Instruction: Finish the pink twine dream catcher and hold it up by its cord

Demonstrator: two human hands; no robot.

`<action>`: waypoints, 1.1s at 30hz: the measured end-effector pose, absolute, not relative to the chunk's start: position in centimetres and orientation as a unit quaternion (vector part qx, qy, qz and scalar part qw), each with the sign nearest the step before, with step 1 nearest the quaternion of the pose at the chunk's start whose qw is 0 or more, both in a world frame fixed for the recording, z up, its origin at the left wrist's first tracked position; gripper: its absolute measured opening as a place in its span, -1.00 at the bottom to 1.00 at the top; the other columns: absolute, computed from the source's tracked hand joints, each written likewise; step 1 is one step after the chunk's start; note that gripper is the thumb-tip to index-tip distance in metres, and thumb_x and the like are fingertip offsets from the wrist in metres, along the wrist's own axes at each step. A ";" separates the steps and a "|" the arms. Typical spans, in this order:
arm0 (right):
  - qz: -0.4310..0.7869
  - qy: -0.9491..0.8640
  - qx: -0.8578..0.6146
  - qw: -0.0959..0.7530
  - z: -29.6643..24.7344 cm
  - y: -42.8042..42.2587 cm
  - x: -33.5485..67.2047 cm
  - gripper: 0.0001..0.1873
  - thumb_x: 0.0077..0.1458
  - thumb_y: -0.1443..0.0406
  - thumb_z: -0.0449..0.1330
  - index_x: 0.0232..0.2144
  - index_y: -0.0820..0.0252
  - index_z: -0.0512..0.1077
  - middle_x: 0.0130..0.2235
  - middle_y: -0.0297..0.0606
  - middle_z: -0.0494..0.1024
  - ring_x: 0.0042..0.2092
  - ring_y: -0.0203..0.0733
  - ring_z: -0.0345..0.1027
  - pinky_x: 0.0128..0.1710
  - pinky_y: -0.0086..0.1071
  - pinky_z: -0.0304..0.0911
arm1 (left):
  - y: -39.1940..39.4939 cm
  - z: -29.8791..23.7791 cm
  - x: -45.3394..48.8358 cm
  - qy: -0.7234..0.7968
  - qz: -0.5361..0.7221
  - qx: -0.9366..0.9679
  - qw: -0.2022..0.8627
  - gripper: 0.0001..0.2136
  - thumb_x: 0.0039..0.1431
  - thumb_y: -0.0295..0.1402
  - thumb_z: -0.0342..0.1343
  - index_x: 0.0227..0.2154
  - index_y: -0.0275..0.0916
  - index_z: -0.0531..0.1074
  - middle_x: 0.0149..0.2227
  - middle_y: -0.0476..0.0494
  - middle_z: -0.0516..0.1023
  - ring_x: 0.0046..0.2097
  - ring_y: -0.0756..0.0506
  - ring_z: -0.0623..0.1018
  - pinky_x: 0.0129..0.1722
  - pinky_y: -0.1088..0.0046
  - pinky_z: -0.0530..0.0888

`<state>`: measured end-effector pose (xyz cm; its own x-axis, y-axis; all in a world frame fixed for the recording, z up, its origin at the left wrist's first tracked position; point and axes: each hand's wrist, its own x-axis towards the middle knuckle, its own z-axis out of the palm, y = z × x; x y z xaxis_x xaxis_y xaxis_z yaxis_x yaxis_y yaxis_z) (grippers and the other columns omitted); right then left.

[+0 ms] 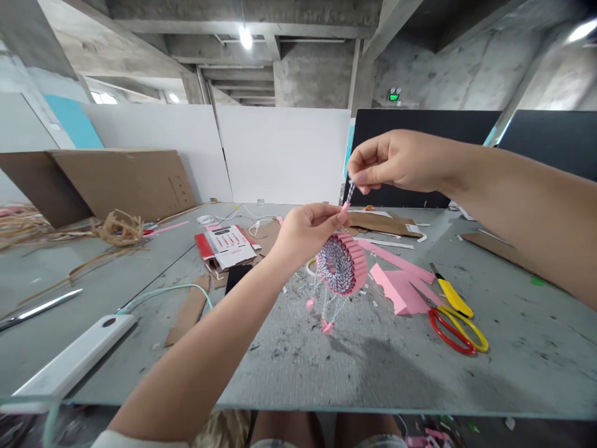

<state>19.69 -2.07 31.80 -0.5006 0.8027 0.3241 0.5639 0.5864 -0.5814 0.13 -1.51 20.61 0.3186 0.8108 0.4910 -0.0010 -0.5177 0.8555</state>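
A round ornament (336,264) hangs above the table, with a coiled black-and-white cord centre and a pleated pink paper rim. Twisted strands dangle beneath it, ending in small pink paper pieces (328,326). My left hand (312,227) pinches the pink paper wrap (346,207) at the ornament's top. Higher and to the right, my right hand (385,163) grips the black-and-white cord (351,190) that comes out of that wrap. The fingertips of both hands partly cover what they pinch.
Scissors with red and yellow handles (457,330) and a yellow-handled cutter (454,295) lie right, by folded pink paper (405,292). On the left are a white power strip (77,354), a pen-like metal tool (41,309), raffia (119,228) and a cardboard box (125,183).
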 end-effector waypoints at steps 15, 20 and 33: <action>0.308 -0.757 -0.358 0.452 32.8 -2.0 18.5 -0.84 0.23 0.37 0.19 -0.40 0.12 0.29 -0.36 -0.35 0.52 -0.37 -0.33 0.34 -0.29 -0.40 0.24 | -2.3 19.0 1.0 0.243 0.598 0.649 0.402 -0.75 0.29 -0.36 0.02 -0.08 -0.14 0.57 0.03 -0.11 0.62 0.15 -0.13 0.51 0.20 0.28 0.33; 0.318 -0.756 -0.348 0.454 33.3 -1.6 19.1 -0.83 0.20 0.32 0.23 -0.40 0.12 0.30 -0.31 -0.34 0.52 -0.34 -0.33 0.35 -0.27 -0.38 0.24 | -1.0 17.9 0.3 0.246 0.661 0.599 0.379 -0.73 0.26 -0.29 0.10 0.00 -0.10 0.46 0.22 -0.13 0.46 0.26 -0.17 0.40 0.22 0.28 0.29; 0.335 -0.747 -0.344 0.460 33.1 -0.8 19.6 -0.85 0.25 0.27 0.20 -0.34 0.09 0.28 -0.24 -0.35 0.59 -0.21 -0.32 0.48 0.05 -0.28 0.32 | 1.7 14.1 0.8 0.133 0.594 0.581 0.540 -0.60 0.11 -0.23 0.33 0.02 -0.15 0.47 0.04 -0.23 0.60 0.11 -0.14 0.54 0.11 0.27 0.43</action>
